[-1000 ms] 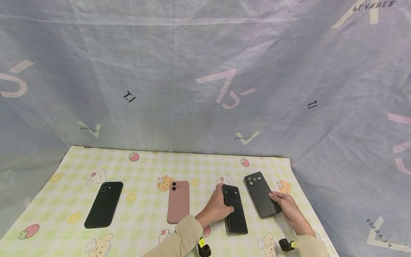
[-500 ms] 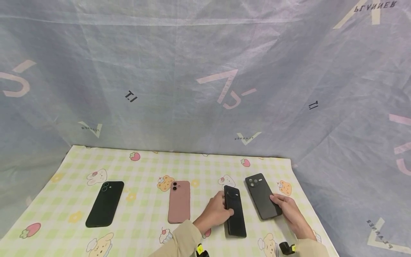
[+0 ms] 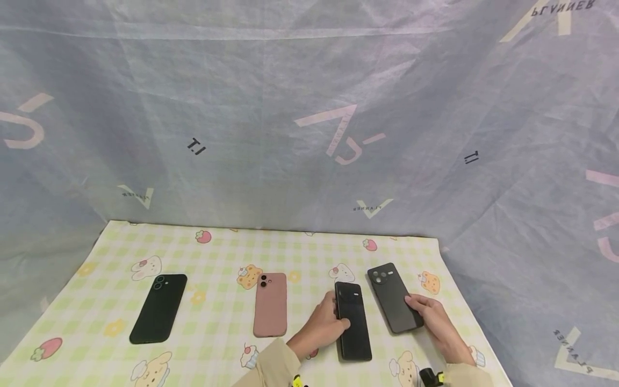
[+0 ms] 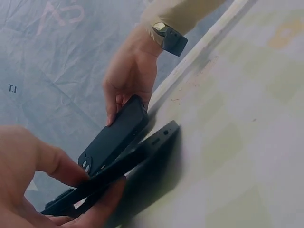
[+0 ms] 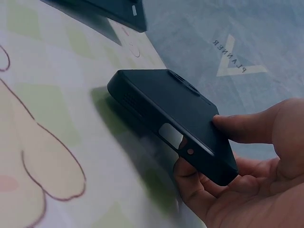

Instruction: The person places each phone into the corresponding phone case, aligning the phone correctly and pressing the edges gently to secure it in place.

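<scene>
My left hand [image 3: 321, 325] grips a black phone [image 3: 353, 321] by its left edge, thumb on the back and fingers beneath. In the left wrist view the phone's port end [image 4: 156, 140] is tilted up above the cloth. A dark phone case [image 3: 395, 298] with camera cutouts is pinched at its lower right by my right hand [image 3: 437, 325]. The right wrist view shows the case's bottom edge [image 5: 164, 128] raised off the cloth, with skin showing through its port slot. Phone and case are apart, side by side, backs up.
A pink phone or case [image 3: 270, 305] lies left of my left hand. Farther left is a dark green one [image 3: 158, 309]. Beneath them spreads a green checked cloth [image 3: 213, 301] with cartoon prints. A grey-blue curtain [image 3: 261, 118] stands behind and at both sides.
My left hand and the black phone have shifted slightly toward the front edge. The right hand and case have come forward a little too. Both grips stay the same.
</scene>
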A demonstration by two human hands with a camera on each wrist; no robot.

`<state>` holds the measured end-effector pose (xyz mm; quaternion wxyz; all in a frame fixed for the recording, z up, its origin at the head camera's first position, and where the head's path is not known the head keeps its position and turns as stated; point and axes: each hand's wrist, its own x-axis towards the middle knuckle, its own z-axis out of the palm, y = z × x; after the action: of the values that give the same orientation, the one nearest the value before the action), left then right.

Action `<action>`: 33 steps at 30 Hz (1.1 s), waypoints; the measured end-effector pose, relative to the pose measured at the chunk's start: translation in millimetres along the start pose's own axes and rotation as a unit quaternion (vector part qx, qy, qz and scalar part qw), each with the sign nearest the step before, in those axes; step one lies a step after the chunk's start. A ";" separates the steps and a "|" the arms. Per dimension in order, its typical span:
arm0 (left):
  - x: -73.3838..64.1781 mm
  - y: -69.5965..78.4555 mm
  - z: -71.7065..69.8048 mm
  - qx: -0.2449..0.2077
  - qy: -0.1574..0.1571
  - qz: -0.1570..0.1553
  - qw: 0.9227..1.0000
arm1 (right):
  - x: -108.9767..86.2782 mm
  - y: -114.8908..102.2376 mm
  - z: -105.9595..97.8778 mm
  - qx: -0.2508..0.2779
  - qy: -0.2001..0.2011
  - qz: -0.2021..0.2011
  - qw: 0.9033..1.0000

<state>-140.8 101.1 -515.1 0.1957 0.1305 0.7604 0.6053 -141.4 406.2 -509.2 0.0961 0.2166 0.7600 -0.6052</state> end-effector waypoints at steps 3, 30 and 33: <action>-1.9 -1.1 1.0 -0.017 -0.003 0.000 1.000 | -1.4 0.9 2.1 -0.003 0.002 -0.004 1.000; -9.6 7.2 -2.8 -0.144 -0.009 0.014 0.989 | -26.5 -1.7 13.9 0.059 -0.003 0.004 0.998; -7.8 6.0 -4.3 -0.142 -0.009 0.022 0.990 | -32.3 -5.6 16.7 0.073 0.000 0.004 0.997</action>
<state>-136.0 95.3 -507.4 0.2056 0.1234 0.6622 0.7099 -117.2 382.2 -495.3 0.0826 0.2263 0.7127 -0.6588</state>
